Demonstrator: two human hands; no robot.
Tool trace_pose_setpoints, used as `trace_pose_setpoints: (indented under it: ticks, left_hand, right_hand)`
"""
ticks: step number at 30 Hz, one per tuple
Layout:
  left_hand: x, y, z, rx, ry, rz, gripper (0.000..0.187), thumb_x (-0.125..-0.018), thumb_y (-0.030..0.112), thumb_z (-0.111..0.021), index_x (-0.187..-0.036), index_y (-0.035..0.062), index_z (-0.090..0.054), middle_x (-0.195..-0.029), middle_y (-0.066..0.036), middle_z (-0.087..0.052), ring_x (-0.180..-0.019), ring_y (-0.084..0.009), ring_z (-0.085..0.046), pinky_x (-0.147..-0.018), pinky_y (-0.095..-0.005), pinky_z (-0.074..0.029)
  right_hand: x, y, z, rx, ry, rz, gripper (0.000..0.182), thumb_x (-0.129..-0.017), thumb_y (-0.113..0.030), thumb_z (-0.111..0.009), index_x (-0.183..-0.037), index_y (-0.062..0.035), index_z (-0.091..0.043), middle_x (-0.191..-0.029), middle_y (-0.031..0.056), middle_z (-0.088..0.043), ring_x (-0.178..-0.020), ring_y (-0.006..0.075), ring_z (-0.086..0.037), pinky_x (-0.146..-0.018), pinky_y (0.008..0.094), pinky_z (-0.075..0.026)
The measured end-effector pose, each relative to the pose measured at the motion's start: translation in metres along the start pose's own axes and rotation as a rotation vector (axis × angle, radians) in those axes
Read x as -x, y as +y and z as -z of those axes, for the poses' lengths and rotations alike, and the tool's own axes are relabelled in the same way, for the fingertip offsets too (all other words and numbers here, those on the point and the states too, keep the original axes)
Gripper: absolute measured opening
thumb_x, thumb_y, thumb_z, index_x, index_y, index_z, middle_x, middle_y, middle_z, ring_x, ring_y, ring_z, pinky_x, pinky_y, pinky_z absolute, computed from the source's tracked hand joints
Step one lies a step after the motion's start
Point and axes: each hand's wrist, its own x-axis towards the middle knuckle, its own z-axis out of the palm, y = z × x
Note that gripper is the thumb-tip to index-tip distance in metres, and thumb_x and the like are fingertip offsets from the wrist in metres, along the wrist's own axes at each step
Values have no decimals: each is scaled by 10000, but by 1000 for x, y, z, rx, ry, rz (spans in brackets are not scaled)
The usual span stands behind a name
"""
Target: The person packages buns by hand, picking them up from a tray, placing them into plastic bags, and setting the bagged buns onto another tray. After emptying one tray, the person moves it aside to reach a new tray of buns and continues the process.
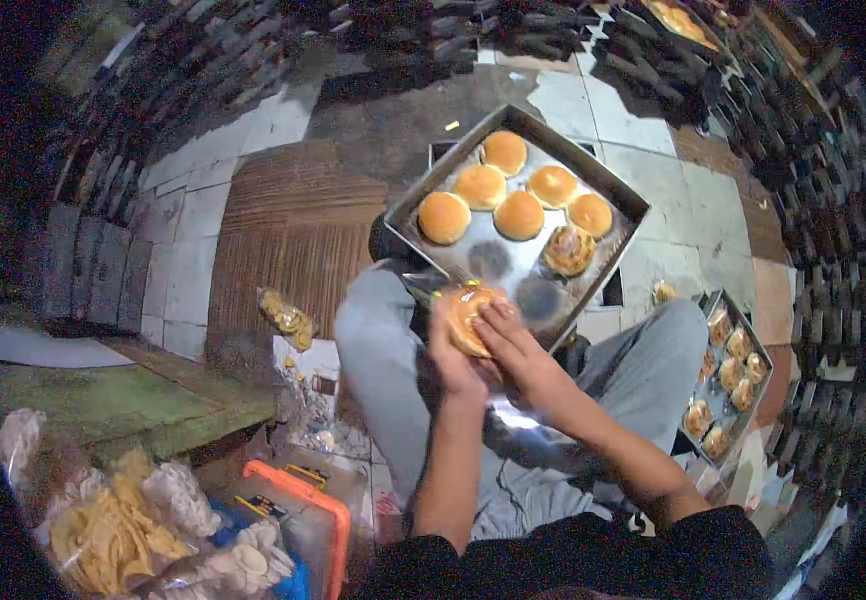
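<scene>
Between my two hands is a round golden bun (468, 325), shiny as if inside a clear plastic bag. My left hand (453, 362) cups its left side, while the fingers of my right hand (515, 350) lie closed over its right side. Just beyond them a metal baking tray (433, 262) sits tilted at an angle, holding several plain golden buns (520, 215). Nearest my right hand in that tray is a browner, swirled bun (569, 250) that looks wrapped. The palms and the underside of the held bun are hidden.
A second metal tray (713, 462) with several wrapped buns stands at the right, beside my knee. At the lower left are plastic bags with yellowish contents (118, 525), an orange-rimmed container (341, 540) and a green bench (143, 405). Another bag (286, 318) lies on the floor.
</scene>
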Motion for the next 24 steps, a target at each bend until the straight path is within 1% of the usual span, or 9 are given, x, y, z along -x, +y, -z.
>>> trace_pose_setpoints:
  ticks: [7,10,12,13,15,17,19,21,24]
  left_hand:
    - [1,-51,-5,-265,-30,-223,504,-1090,396,-391,-1420,30,-497,-1360,-132,-588,-1254,-248,-570,-1088,-389,-440]
    - [1,-27,-10,-162,-12,-71,552,-1072,440,-401,-1434,30,-477,-1312,-137,-622,-1168,-270,-636,-1010,-404,-520]
    - [7,-26,-11,-31,-63,35,590,-1052,494,-423,-1434,49,-478,-1275,-135,-644,-1072,-278,-683,-880,-418,-595]
    - [10,-28,-9,-33,-67,28,590,-1052,494,-423,-1434,49,-478,-1275,-135,-644,-1072,-278,-683,-880,-418,-595]
    - [15,-32,-7,-9,-196,-25,574,-1049,505,-423,-1408,64,-500,-1276,-127,-647,-1064,-268,-683,-851,-415,-602]
    - [23,-4,-7,-55,-108,-78,556,-1049,525,-388,-1356,85,-532,-1261,-120,-660,-1037,-260,-689,-807,-410,-614]
    - [33,22,-10,-60,-187,-130,569,-1048,538,-375,-1350,84,-536,-1268,-113,-656,-1073,-258,-675,-849,-453,-600]
    - [44,15,-14,-68,-127,-155,571,-1058,511,-373,-1374,60,-522,-1295,-130,-645,-1124,-276,-660,-913,-484,-577]
    - [53,10,-18,52,-227,-43,544,-1044,417,-497,-1456,64,-469,-1374,-126,-592,-1231,-272,-596,-1072,-431,-476]
  right_hand:
    - [-6,5,-4,-150,131,-149,538,-1004,-99,-534,-1522,-36,-402,-1598,291,-290,-1507,451,-238,-1225,459,-243]
    - [9,-20,9,-90,169,-64,441,-999,-131,-569,-1421,-19,-510,-1498,271,-449,-1405,442,-421,-1155,449,-362]
    - [22,-34,19,-260,149,-181,247,-948,-104,-630,-1151,36,-620,-1143,178,-657,-1033,322,-641,-933,394,-489]
    - [27,-38,24,-261,151,-172,247,-948,-104,-630,-1151,36,-620,-1143,178,-657,-1033,322,-641,-933,394,-489]
    - [38,-38,36,-614,-162,-251,174,-924,-132,-695,-961,27,-636,-894,59,-652,-802,189,-600,-746,337,-488]
    - [48,-38,56,-906,-767,60,175,-944,-147,-697,-905,20,-659,-793,29,-641,-775,108,-578,-680,285,-478]
    - [54,-49,68,-914,-700,-122,180,-957,-161,-692,-941,16,-663,-821,31,-652,-774,97,-583,-682,274,-487]
    - [41,-48,43,-696,-146,-335,201,-972,-191,-685,-1036,-4,-652,-889,31,-689,-771,124,-621,-708,311,-521]
    - [37,-56,19,-460,-87,-70,252,-974,-227,-666,-1082,-1,-631,-899,154,-694,-801,223,-652,-773,398,-527]
